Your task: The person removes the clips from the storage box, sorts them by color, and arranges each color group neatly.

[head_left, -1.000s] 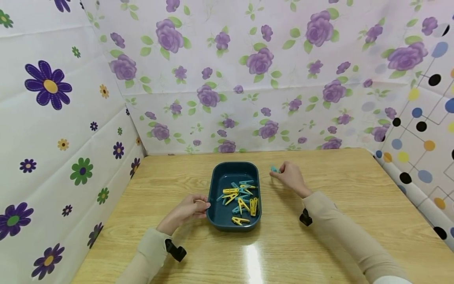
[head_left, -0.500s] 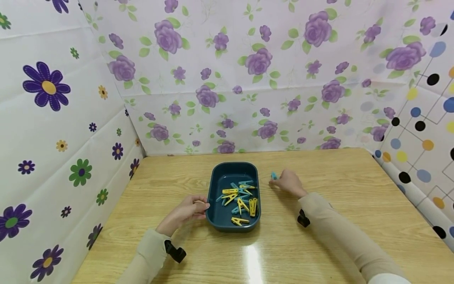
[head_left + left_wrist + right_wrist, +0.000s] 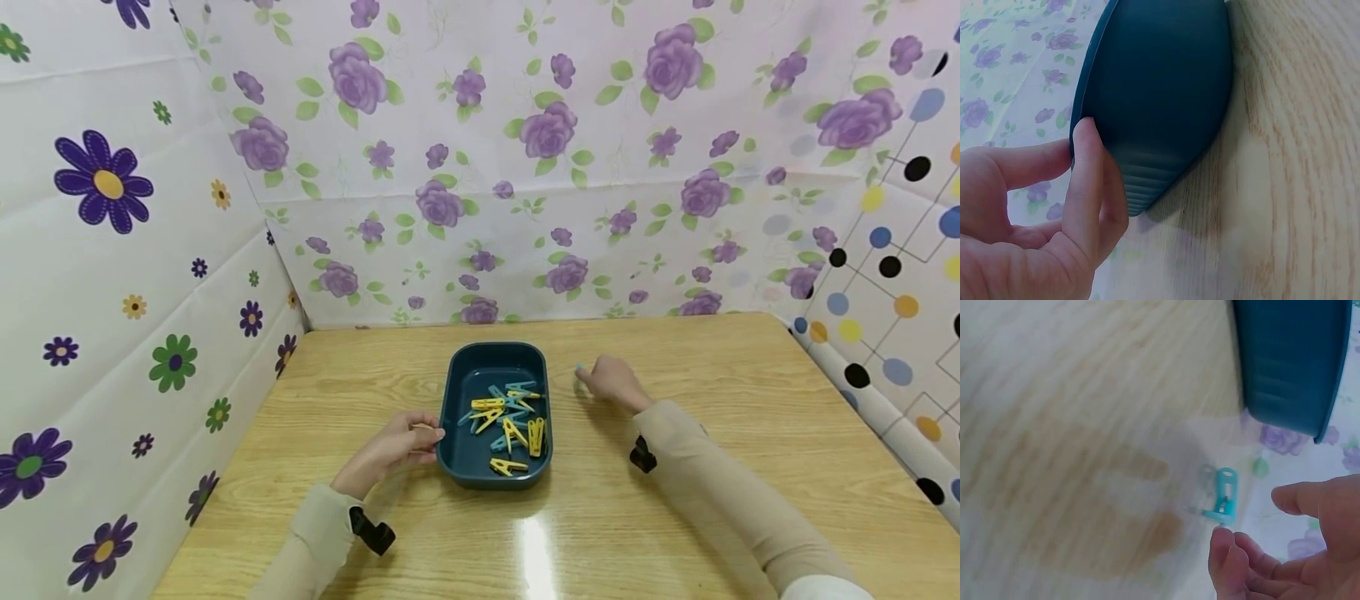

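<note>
A dark teal plastic tub point(image 3: 495, 480) stands on the table with several yellow clothespins point(image 3: 508, 467) and blue clothespins point(image 3: 504, 444) piled inside. My left hand point(image 3: 390, 446) pinches the tub's left rim between thumb and fingers; the left wrist view shows the thumb and a finger on either side of that rim. Right of the tub, my right hand point(image 3: 613, 382) is low over the table beside a light-blue clothespin point(image 3: 1227, 494). In the right wrist view its fingertips point(image 3: 1222, 540) are right at the clothespin's end, while the thumb stands away from it.
The wooden table point(image 3: 360, 367) has a glossy surface that mirrors the light. A cloth with purple roses point(image 3: 480, 250) hangs behind it, and patterned cloths stand at both sides. A black camera strap is on each wrist.
My right hand has come down toward the table with the light-blue clothespin, and the thumb has now moved off it. The left hand and tub have stayed put.
</note>
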A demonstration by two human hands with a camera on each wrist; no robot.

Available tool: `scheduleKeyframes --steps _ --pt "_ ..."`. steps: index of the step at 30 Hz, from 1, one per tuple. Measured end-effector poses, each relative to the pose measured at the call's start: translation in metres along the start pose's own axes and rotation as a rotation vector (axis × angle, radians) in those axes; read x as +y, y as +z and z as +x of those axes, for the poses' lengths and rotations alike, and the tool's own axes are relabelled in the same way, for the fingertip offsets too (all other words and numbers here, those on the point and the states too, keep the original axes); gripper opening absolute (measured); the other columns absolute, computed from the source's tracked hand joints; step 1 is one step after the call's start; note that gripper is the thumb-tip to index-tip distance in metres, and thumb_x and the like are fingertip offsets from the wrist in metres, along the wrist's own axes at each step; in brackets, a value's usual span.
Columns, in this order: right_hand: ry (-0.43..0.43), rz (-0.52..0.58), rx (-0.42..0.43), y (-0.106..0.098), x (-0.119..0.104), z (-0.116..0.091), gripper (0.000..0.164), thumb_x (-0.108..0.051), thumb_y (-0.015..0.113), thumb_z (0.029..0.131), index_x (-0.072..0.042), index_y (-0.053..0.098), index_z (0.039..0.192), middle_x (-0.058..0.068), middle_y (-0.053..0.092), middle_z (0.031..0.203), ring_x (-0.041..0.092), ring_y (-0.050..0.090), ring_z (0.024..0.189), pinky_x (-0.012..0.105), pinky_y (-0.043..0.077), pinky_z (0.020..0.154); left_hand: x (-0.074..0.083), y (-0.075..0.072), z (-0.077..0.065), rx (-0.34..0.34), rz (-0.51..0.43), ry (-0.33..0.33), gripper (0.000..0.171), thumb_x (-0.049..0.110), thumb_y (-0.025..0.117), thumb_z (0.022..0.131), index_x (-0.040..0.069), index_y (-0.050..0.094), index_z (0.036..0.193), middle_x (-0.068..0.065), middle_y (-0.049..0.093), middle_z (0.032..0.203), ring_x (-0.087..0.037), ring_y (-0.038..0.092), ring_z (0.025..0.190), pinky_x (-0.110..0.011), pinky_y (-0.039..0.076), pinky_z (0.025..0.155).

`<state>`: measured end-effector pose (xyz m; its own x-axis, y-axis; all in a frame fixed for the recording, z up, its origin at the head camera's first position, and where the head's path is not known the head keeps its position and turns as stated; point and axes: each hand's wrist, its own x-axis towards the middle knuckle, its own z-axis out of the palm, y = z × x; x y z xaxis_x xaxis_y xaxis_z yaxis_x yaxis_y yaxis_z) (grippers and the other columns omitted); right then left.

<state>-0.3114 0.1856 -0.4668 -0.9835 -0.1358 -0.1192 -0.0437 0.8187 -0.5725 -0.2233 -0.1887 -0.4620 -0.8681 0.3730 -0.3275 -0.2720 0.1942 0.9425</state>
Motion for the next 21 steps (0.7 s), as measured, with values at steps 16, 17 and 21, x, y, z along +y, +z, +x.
scheduleKeyframes --steps 16,17,21 --pt "-0.345 0.012 0.205 -0.005 -0.039 -0.002 0.011 -0.012 0.065 0.089 -0.001 0.065 0.091 0.013 0.066 0.084 0.021 0.06 0.072 0.037 0.052 0.066 0.0 0.002 0.0 -0.023 -0.055 -0.037 0.007 0.012 0.057 0.096 0.006 0.054 0.099 -0.003 0.062 0.083 -0.01 0.062 0.07 -0.021 0.056 0.065" --pt "-0.362 0.012 0.202 -0.004 -0.042 -0.003 0.01 -0.012 0.066 0.088 -0.002 0.065 0.092 0.012 0.066 0.085 0.021 0.06 0.074 0.037 0.052 0.068 0.0 0.002 -0.001 -0.025 -0.055 -0.035 0.007 0.012 0.057 0.097 0.006 0.054 0.099 -0.003 0.061 0.083 -0.01 0.062 0.07 -0.021 0.056 0.065" --pt "-0.438 -0.001 0.158 -0.002 -0.053 -0.004 0.015 -0.012 0.068 0.088 -0.002 0.066 0.098 0.011 0.067 0.092 0.024 0.062 0.082 0.039 0.053 0.075 0.0 0.002 -0.001 -0.03 -0.055 -0.031 0.009 0.012 0.057 0.097 0.004 0.053 0.1 -0.004 0.061 0.083 -0.01 0.062 0.071 -0.021 0.056 0.065"
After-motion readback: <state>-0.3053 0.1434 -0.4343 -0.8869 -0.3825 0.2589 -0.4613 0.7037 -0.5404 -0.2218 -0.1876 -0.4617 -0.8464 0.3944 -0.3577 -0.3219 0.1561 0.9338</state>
